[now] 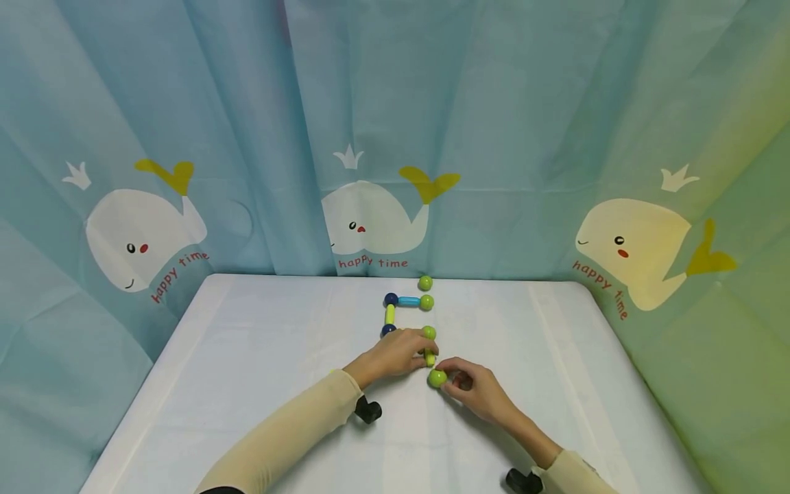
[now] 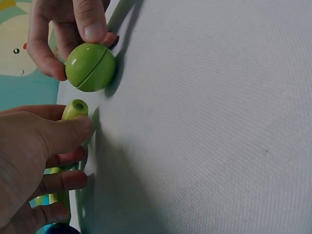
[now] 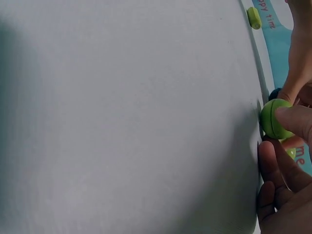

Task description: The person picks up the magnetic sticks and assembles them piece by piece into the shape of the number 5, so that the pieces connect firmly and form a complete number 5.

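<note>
Between the thumb and fingers of my left hand is a short yellow-green rod, its holed end facing the ball. My right hand pinches a green ball with a seam round it, a small gap away from that rod end. Beyond my left hand lies a joined shape: a dark blue ball, a light blue rod, a green ball, a yellow-green rod and a second dark blue ball. Another green ball shows at my left fingers, which hide part of the shape.
A loose green ball sits near the far edge of the white table. Another yellow-green rod lies apart, mostly hidden behind my left forearm in the head view. A blue curtain with whale prints hangs behind the table.
</note>
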Motion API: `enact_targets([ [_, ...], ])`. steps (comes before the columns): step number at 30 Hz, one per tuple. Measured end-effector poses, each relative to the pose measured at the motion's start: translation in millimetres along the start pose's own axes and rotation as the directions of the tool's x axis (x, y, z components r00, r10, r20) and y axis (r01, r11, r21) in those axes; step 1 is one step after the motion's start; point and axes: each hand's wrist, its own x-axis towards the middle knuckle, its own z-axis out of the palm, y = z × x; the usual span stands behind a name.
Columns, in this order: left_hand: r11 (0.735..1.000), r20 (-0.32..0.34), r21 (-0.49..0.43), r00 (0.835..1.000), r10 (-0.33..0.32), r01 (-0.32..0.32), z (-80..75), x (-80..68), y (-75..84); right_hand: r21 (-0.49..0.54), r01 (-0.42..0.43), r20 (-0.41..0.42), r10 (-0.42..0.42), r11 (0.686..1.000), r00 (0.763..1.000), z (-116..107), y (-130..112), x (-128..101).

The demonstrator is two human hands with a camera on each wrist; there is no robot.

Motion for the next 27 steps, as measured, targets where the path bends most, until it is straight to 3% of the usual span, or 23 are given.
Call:
enact_targets([
  [9,0.992,0.031,-0.116,0.999,-0.043,0.046,-3.6,-0.5,-4.1,-0.020,0.014,-0.063,-0.016,1.000,0.998,8,-1,2],
  [27,0.988,0.062,-0.147,0.997,-0.049,0.058,-6.1,-1.1,-4.3,-0.040,0.017,-0.077,-0.020,0.999,0.997,14,-7,9],
])
